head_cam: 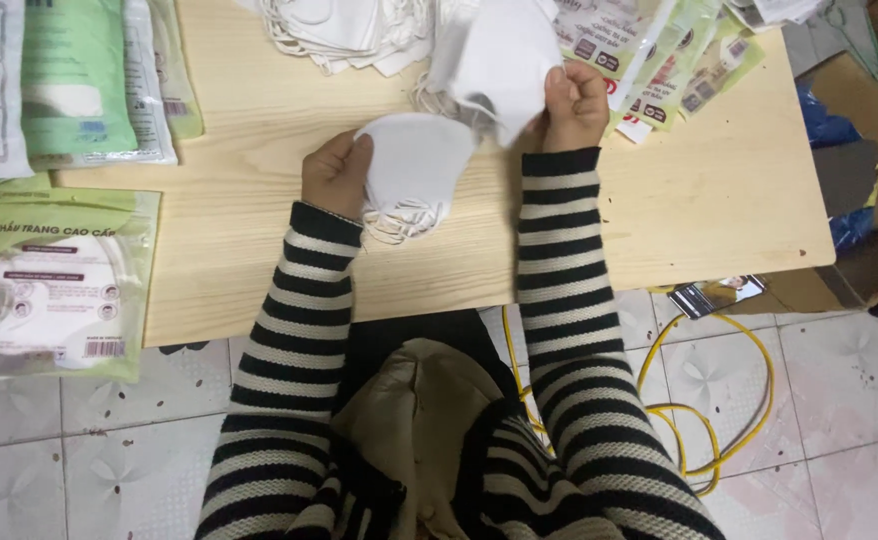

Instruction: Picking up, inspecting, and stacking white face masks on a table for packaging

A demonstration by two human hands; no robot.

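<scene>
Lower centre of the frame: two forearms in black-and-white striped sleeves (559,300) rise from the bottom edge over a tiled floor (839,370), where a yellow cable (749,360) loops at lower right. Centre: the left hand (334,175), fingers curled closed, grips the left edge of a stack of white face masks (414,165) that rests on the light wooden table (719,190), ear loops trailing below the stack. Just right of it, the right hand (574,105) is clenched into a fist, pinching a single white mask (494,55) held up above the stack, its lower corner overlapping the stack's upper right edge. Left edge of the frame: a green-and-clear mask packet (54,285) lies half over the table edge; further packets (69,80) lie at upper left. Top centre: a loose heap of white masks (339,30) with tangled loops lies on the table beyond the hands. Upper right: several printed empty packets (659,60) fan out at the table's far edge. Right edge: a cardboard box (859,120) stands beside the table
</scene>
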